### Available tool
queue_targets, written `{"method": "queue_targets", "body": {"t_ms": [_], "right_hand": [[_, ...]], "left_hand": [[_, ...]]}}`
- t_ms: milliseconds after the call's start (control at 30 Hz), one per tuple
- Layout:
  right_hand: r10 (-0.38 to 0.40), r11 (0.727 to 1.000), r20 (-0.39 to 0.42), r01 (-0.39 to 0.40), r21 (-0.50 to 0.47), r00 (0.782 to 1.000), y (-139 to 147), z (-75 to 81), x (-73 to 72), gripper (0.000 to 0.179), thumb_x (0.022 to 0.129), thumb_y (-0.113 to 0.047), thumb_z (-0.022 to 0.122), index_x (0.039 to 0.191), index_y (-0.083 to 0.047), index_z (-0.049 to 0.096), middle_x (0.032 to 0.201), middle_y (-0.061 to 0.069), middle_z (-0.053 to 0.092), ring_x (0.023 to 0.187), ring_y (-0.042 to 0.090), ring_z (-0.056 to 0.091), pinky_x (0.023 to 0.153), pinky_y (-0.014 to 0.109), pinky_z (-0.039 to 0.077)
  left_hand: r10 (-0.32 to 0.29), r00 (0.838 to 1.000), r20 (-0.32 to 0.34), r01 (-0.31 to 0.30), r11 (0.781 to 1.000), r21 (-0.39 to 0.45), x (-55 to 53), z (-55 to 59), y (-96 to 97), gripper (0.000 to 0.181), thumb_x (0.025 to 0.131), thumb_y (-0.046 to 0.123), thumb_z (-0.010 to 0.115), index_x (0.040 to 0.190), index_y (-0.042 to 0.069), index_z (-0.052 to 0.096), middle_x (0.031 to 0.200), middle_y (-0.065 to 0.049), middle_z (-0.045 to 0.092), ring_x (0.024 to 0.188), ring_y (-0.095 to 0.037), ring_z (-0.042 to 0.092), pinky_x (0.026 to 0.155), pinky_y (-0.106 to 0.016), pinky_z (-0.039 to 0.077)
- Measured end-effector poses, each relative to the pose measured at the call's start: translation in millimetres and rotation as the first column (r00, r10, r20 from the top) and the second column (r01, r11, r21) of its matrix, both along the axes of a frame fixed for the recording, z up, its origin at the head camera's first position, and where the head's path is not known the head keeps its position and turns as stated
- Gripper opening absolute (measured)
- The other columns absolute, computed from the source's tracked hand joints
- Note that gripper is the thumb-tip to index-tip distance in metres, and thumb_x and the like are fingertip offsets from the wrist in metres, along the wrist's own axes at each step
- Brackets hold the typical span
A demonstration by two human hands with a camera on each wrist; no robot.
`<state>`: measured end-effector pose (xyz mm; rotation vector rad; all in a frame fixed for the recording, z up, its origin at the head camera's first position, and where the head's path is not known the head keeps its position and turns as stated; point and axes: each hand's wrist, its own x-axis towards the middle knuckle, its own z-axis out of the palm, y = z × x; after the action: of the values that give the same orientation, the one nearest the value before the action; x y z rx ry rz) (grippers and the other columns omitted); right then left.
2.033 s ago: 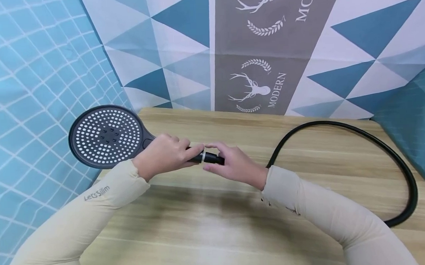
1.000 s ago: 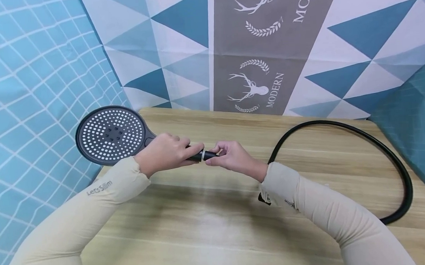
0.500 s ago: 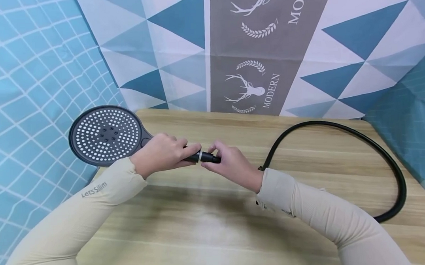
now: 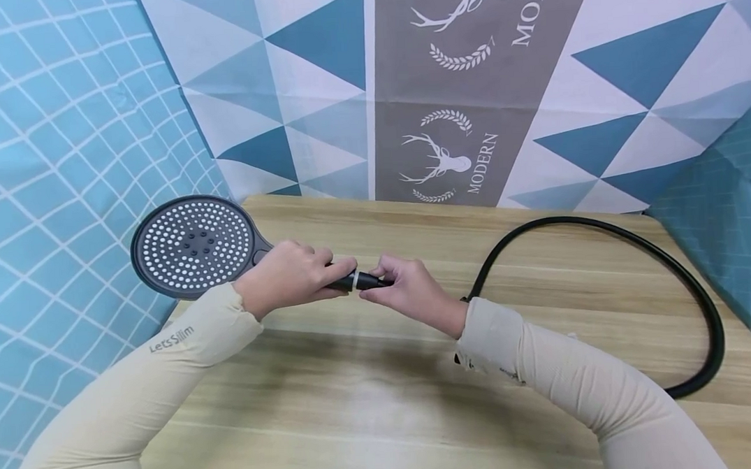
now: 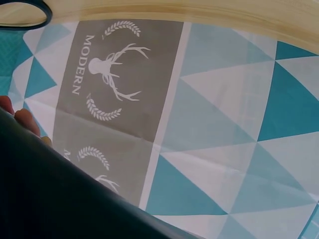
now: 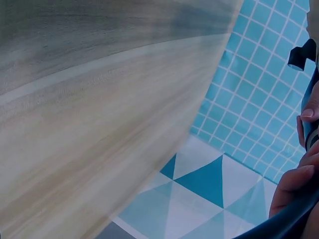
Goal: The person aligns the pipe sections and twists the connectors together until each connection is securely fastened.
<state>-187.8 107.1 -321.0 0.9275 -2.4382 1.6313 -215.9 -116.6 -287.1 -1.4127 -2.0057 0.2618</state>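
One dark round shower head (image 4: 193,246) is held near the desk's (image 4: 371,430) far left corner, the left hand (image 4: 292,276) gripping its handle (image 4: 343,283). At the handle's white-ringed end, the right hand (image 4: 413,289) pinches a black connector (image 4: 370,281). Farther right, a black hose (image 4: 716,331) loops toward the desk's right edge, partly hidden by the right sleeve (image 4: 563,356). Triangle-patterned sheeting (image 4: 319,37) rises behind the far edge.

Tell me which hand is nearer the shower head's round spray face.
Left. The left hand grips the handle just beside the spray face; the right hand is farther off, holding the black fitting at the handle's end.
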Motion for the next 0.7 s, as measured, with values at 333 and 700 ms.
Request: {"method": "queue_targets", "body": {"t_ms": [333, 700], "right_hand": [[-0.07, 0.995, 0.255, 0.086, -0.05, 0.964, -7.8, -0.1, -3.0, 0.025, 0.075, 0.004, 0.077, 0.071, -0.001, 0.053, 0.072, 0.016, 0.07, 0.057, 0.007, 0.054, 0.049, 0.021, 0.037], [-0.085, 0.979, 0.334, 0.141, -0.15, 0.939, -8.9, 0.6, -5.3, 0.018, 0.076, 0.006, 0.075, 0.081, 0.006, 0.058, 0.075, 0.018, 0.07, 0.059, 0.005, 0.058, 0.051, 0.02, 0.041]], "left_hand": [[0.022, 0.999, -0.026, -0.023, 1.0, -0.007, -2.2, -5.2, -3.8, 0.04, 0.082, 0.044, 0.075, 0.104, 0.016, 0.059, 0.062, -0.003, 0.054, 0.043, -0.016, 0.051, 0.039, -0.028, 0.041], [0.003, 0.997, -0.077, 0.002, 0.998, 0.069, -7.6, -3.4, -1.1, 0.037, 0.077, 0.033, 0.082, 0.103, 0.017, 0.061, 0.065, -0.004, 0.055, 0.047, -0.018, 0.05, 0.042, -0.027, 0.041]]}}
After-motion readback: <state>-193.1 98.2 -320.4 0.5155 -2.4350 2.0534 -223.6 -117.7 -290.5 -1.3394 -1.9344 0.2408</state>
